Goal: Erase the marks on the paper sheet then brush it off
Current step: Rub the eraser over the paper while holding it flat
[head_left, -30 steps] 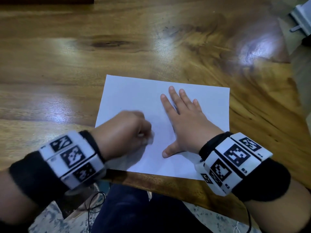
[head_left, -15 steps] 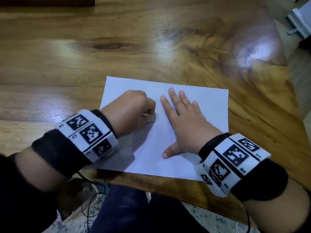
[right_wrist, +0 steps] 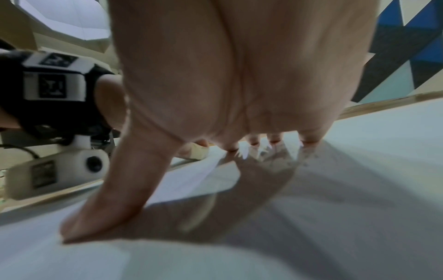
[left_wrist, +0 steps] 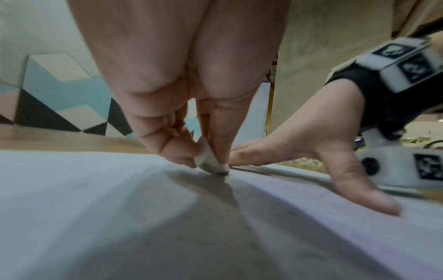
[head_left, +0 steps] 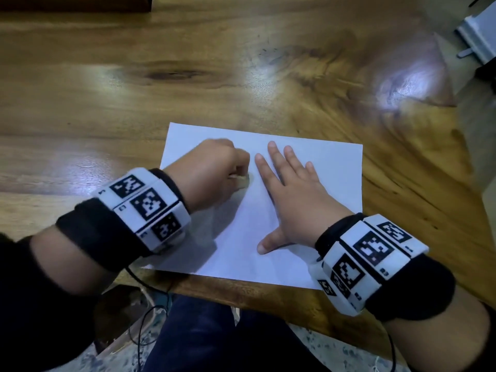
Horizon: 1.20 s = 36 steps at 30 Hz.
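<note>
A white paper sheet (head_left: 316,167) lies near the front edge of a wooden table (head_left: 134,108). My left hand (head_left: 214,167) pinches a small white eraser (head_left: 243,181) and holds its tip down on the sheet, left of centre. The left wrist view shows the eraser (left_wrist: 207,161) between thumb and fingers, touching the paper sheet (left_wrist: 95,189). My right hand (head_left: 292,194) lies flat on the sheet with straight, spread fingers, just right of the eraser. In the right wrist view the right hand (right_wrist: 239,94) presses on the paper sheet (right_wrist: 359,170). No marks show clearly.
The table's front edge (head_left: 241,291) runs just below the sheet, with my lap under it. A white object (head_left: 477,33) stands off the table at the far right. Bare wood surrounds the sheet.
My left hand moved the eraser up the sheet, away from me, from near the lower left to beside the right hand's index finger. The right hand stayed flat in place.
</note>
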Motion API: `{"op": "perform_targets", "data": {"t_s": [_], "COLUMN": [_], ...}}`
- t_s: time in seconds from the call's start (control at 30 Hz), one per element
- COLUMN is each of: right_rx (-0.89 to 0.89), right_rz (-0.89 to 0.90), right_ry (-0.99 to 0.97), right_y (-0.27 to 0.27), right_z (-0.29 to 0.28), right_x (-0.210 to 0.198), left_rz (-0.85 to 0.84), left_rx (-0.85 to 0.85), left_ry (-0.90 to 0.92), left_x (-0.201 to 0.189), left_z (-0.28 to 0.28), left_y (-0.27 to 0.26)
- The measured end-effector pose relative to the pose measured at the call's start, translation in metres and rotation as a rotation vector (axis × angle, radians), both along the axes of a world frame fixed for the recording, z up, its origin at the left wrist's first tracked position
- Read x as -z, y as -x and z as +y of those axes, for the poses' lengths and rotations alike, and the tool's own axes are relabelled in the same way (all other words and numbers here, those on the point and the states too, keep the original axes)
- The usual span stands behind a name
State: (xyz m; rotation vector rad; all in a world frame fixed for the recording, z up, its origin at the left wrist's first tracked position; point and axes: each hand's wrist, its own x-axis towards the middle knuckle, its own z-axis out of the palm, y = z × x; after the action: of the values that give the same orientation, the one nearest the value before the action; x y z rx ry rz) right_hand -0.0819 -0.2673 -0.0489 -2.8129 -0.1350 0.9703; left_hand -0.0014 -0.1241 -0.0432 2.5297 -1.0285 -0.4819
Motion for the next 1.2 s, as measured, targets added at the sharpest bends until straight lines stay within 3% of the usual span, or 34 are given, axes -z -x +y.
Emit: {"op": "perform_targets", "data": {"t_s": [0.1,0.2,0.37,0.47,0.63,0.8,0.93,1.07,1.2], "right_rx": [0.004,0.003,0.006,0.007,0.003,-0.005,0.005,0.001,-0.002], "right_rz": [-0.004,-0.004,-0.015,-0.015,-0.015,-0.018,-0.018,-0.007,-0.013], "right_ry": [-0.009,-0.012,-0.008,-0.016,-0.013,0.012,-0.005,-0.004,0.007], "right_y": [0.0,0.0,0.0,0.001,0.001,0.0,0.0,0.001,0.001], "right_z": [-0.001,-0.001,0.0,0.0,0.0,0.0,-0.001,0.0,0.0], "right_x": [0.0,0.0,0.001,0.0,0.0,0.0,0.0,-0.001,0.0], "left_rz": [0.095,0.224,0.008,0.027,0.258,0.027,0.092,0.277,0.047], "left_rx": [0.14,0.251,0.01,0.066,0.179,-0.005,0.121,0.239,0.06], "left_ry": [0.025,-0.085,-0.005,0.047,-0.05,-0.021,0.053,-0.047,-0.021], "left_x": [-0.001,-0.006,-0.002,0.003,-0.006,-0.002,0.001,-0.007,-0.004], "left_z": [0.01,0.017,-0.007,0.005,0.022,-0.01,0.011,0.023,-0.001], "left_y": [0.027,0.038,-0.001,0.019,0.041,0.001,0.028,0.044,0.008]}}
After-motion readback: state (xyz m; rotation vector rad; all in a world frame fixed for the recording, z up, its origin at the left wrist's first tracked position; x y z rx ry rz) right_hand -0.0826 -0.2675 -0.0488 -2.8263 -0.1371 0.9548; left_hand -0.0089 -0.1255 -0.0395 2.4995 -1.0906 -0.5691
